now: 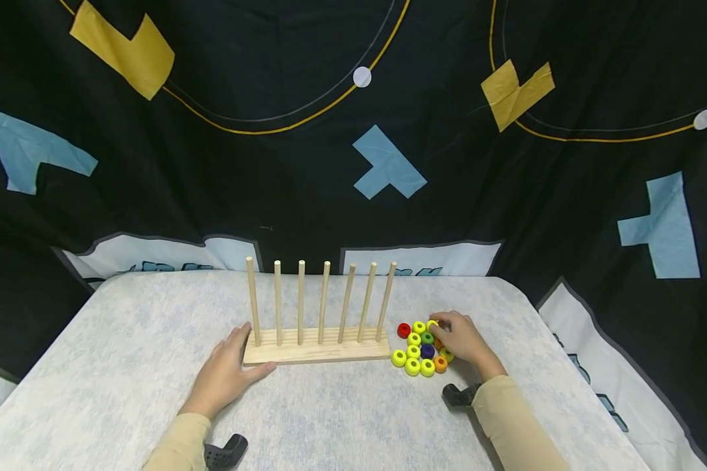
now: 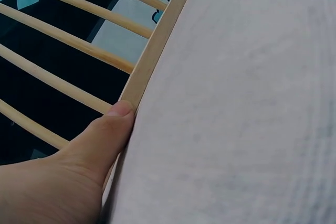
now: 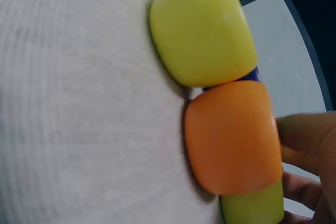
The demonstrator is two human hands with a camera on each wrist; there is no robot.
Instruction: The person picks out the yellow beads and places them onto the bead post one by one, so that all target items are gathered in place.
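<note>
A wooden stand [image 1: 315,353] with a row of several upright pegs sits on the table. My left hand [image 1: 226,373] grips its left end, thumb along the front edge and fingers by the end. The left wrist view shows the thumb [image 2: 100,135] pressed on the base's edge [image 2: 157,40]. Right of the stand lies a cluster of round beads with holes. At its back, my right hand [image 1: 462,337] pinches a yellow bead [image 1: 431,324] between thumb and forefinger. Close in the right wrist view are an orange bead [image 3: 233,137] and a yellow bead [image 3: 202,30]; fingers show behind them.
A red bead [image 1: 404,330] lies nearest the stand's right end. Around a purple bead [image 1: 427,351] are a green bead [image 1: 427,337], an orange bead [image 1: 440,364] and several yellow ones. The pale cloth-covered table [image 1: 330,418] ends at a black curtain [image 1: 283,190].
</note>
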